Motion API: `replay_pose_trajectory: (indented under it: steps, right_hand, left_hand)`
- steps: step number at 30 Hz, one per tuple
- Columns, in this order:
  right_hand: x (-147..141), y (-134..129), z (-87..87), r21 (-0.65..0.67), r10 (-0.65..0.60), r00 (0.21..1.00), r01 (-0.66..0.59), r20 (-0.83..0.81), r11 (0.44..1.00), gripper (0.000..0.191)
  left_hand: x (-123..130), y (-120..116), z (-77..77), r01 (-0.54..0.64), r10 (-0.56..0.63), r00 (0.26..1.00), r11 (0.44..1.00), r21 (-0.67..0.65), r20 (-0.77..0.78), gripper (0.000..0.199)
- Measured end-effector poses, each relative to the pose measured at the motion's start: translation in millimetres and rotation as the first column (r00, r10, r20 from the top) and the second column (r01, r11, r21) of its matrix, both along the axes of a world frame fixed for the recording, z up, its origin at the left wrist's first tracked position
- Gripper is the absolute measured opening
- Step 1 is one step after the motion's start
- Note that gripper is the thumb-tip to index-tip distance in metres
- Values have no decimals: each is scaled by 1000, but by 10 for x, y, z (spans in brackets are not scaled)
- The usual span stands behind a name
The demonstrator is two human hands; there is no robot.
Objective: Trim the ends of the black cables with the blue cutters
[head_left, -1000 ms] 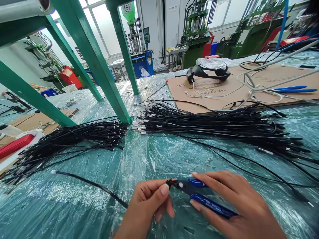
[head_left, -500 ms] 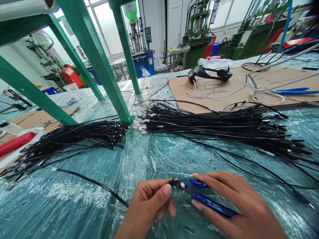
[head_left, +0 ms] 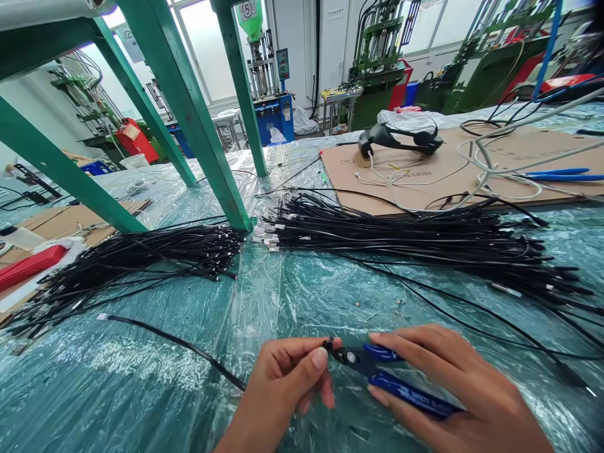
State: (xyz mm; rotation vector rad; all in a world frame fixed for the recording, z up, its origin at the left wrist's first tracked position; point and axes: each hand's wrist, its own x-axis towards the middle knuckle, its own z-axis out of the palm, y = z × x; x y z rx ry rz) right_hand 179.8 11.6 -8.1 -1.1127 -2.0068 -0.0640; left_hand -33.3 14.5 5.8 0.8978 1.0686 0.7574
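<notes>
My left hand (head_left: 287, 377) pinches the end of a black cable (head_left: 179, 346) at the jaws of a pair of blue-handled flush cutters (head_left: 372, 368). That cable runs back to the left across the plastic sheeting, ending in a small white tip. My right hand (head_left: 457, 384) is shut around the cutters' handles. The cable's very end is hidden between my fingers and the jaws. Two large bundles of similar black cables lie beyond my hands, one on the right (head_left: 401, 242) and one on the left (head_left: 141, 270).
Clear plastic sheeting (head_left: 141, 390) covers the bench. Green steel frame legs (head_left: 189, 113) stand at the back left. A cardboard sheet (head_left: 425, 170) holds a black headset (head_left: 401, 139), white cables and blue-handled pliers (head_left: 557, 176). Moulding machines stand beyond.
My hands and the cutters have shifted slightly right, and the cutters' handles have turned a little. The whole view has also drifted slightly. The cable stays pinched at the jaws.
</notes>
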Motion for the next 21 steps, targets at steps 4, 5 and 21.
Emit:
replay_pose_trajectory:
  steps: [4,5,21]
  right_hand:
    - [16,0,-14,-24,-38,999,39,28,999,28]
    - [19,1,-16,-23,-42,999,43,30,999,28]
    - [0,-12,-39,-62,-26,1000,25,-16,998,27]
  left_hand:
    - [2,-1,-7,-4,4,1000,1000,1,21,44]
    - [1,-1,-9,-7,7,1000,1000,3,26,44]
    - [21,6,36,5,-5,1000,1000,0,12,45]
